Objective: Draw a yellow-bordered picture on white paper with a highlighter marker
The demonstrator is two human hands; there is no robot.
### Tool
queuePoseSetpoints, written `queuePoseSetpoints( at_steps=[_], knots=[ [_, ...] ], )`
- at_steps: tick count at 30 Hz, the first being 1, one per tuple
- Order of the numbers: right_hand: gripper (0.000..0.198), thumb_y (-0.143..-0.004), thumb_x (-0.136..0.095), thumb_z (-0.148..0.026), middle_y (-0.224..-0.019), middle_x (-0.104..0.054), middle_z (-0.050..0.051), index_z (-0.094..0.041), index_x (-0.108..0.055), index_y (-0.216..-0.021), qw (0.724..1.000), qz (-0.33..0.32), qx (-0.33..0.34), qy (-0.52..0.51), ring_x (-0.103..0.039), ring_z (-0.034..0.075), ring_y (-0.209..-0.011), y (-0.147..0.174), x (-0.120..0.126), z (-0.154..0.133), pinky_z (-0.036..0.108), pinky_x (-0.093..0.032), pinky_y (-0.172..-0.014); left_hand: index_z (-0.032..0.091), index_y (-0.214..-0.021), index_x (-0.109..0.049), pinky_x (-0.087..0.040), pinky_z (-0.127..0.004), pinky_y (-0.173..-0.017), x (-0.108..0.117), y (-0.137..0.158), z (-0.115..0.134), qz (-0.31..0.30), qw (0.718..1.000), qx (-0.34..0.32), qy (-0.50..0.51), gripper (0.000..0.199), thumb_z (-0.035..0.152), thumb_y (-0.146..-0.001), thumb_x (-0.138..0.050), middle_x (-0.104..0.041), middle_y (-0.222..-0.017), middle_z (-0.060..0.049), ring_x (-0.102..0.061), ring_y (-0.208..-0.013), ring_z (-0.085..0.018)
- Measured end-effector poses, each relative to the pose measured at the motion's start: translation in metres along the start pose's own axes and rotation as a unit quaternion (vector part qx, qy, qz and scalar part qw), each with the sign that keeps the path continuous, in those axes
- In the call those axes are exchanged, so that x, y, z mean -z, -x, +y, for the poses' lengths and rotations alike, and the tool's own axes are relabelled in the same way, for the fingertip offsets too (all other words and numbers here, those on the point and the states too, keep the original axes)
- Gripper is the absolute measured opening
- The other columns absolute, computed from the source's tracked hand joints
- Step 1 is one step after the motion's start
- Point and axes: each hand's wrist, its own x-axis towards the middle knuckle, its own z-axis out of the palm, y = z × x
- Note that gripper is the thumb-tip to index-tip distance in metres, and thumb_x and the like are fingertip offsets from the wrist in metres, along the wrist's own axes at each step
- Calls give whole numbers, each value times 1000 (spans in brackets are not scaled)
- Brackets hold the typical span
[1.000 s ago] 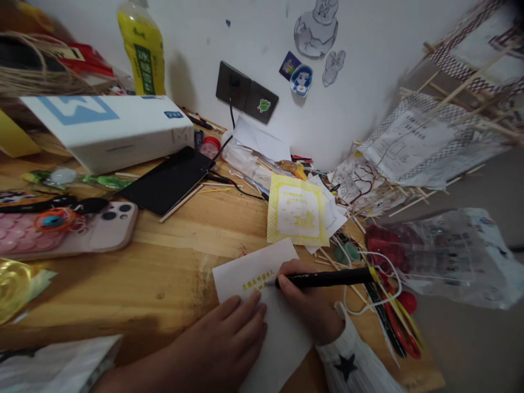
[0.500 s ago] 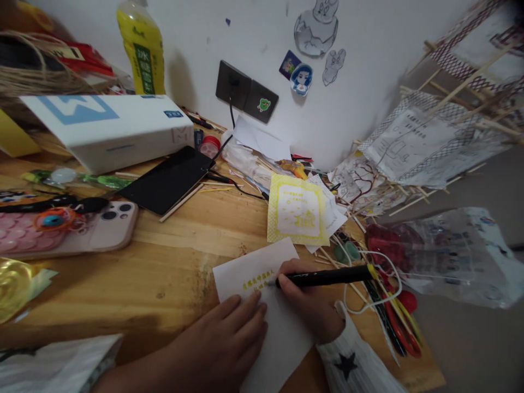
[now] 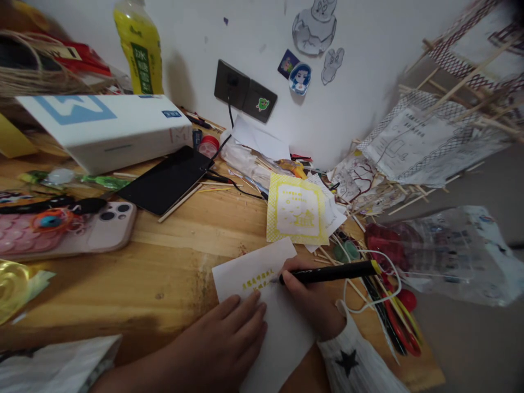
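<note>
1. White paper [image 3: 262, 305] is lying on the wooden desk [image 3: 164, 273], with yellow characters showing near its top edge.
2. Left hand [image 3: 223, 344] is pressing flat on the paper, fingers spread, gripping nothing.
3. Right hand [image 3: 311, 305] is pinching a black pen [image 3: 331, 271], fingers closed around it, tip touching the paper.
4. Yellow patterned sheet [image 3: 297, 210] is lying just beyond the paper.

We see a white paper [image 3: 266, 305] with yellow writing lying flat; a black marker [image 3: 331, 272] lies nearly level, tip touching it.
</note>
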Motion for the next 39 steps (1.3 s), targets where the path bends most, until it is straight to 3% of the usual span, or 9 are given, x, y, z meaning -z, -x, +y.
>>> queuePoseSetpoints(
  at_steps=[12,39],
  knots=[
    [14,-81,-52,-19,-63,-56,-3,-23,-54,-67,1000,-25,-12,3,-54,15,-60,1,1,1,26,-45,-57,12,-117,-64,-35,-41,-100,0,0,2,-9,1000,4,-4,31,23,-92,-49,-61,-127,-13,-50,-121,-29],
    [14,-79,-52,-21,-62,-55,-2,-24,-53,-66,1000,14,-22,-4,-54,16,-60,0,4,4,27,-46,-57,12,-117,-64,-34,-42,-101,0,1,-1,-17,1000,-2,6,32,28,-92,-51,-59,-129,-13,-49,-122,-29]
  ],
)
